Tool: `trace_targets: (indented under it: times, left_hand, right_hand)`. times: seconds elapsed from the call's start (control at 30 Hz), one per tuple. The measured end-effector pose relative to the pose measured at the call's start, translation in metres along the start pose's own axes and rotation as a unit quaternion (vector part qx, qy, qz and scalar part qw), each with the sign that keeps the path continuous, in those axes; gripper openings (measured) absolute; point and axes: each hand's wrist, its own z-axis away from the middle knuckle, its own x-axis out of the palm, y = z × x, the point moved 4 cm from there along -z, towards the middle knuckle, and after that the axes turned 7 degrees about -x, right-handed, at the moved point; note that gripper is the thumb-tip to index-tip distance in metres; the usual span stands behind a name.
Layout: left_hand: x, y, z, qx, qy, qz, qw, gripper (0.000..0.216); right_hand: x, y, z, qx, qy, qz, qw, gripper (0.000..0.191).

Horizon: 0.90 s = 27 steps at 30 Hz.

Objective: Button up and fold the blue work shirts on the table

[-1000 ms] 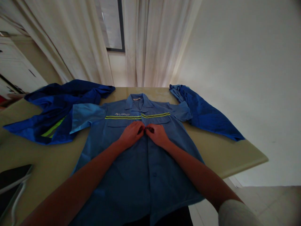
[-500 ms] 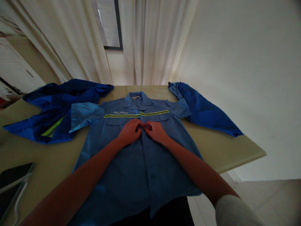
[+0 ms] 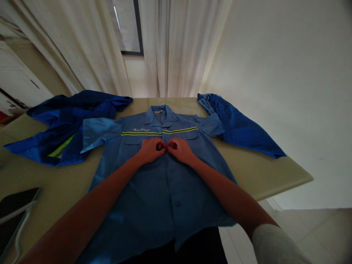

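A blue work shirt (image 3: 154,198) with a yellow-green chest stripe lies flat, front up, on a pale table (image 3: 264,172), collar away from me. My left hand (image 3: 150,149) and my right hand (image 3: 180,149) meet at the shirt's front placket just below the stripe. Both hands have their fingers pinched together on the placket fabric, thumbs almost touching each other. What sits between the fingertips is too small to make out. The shirt's sleeves spread out to either side.
A darker blue garment (image 3: 63,121) with a yellow stripe is bunched at the table's left. Another dark blue garment (image 3: 242,128) drapes over the right edge. A dark phone-like object (image 3: 13,209) with a white cable lies at front left. Curtains hang behind the table.
Both hands have crept a little up the placket toward the collar, still pinched together. The camera view has shifted slightly.
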Motion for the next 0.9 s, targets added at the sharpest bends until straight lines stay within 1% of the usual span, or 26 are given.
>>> trace_targets:
  times: [0.1,0.2,0.37,0.57,0.67,0.8,0.9]
  left_hand:
    - [0.001,0.003,0.000,0.000,-0.001,-0.010,1.000,0.019]
    - [0.001,0.004,0.000,-0.012,-0.004,-0.015,1.000,0.017]
    - [0.003,0.001,-0.003,-0.035,-0.025,0.002,0.999,0.017]
    - [0.003,-0.004,-0.007,-0.003,-0.030,0.039,0.999,0.011]
    - [0.004,-0.003,-0.006,0.007,-0.007,0.047,0.999,0.008]
    - [0.007,0.005,-0.001,0.020,0.043,0.014,0.999,0.004]
    - [0.009,0.009,0.001,-0.004,0.066,0.011,0.998,0.006]
  right_hand:
    - [0.000,0.002,-0.005,-0.003,0.006,-0.010,1.000,0.008]
    - [0.001,0.003,-0.008,-0.001,-0.007,0.000,1.000,0.008]
    - [-0.001,0.001,-0.004,-0.024,-0.024,0.017,0.999,0.007]
    - [-0.001,-0.003,-0.004,-0.039,-0.021,0.068,0.997,0.004]
    - [0.001,-0.002,-0.006,-0.039,-0.011,0.066,0.997,0.005]
    - [0.003,0.000,-0.006,-0.056,-0.009,0.056,0.997,0.004]
    - [0.005,0.003,-0.005,-0.054,-0.001,0.034,0.998,0.005]
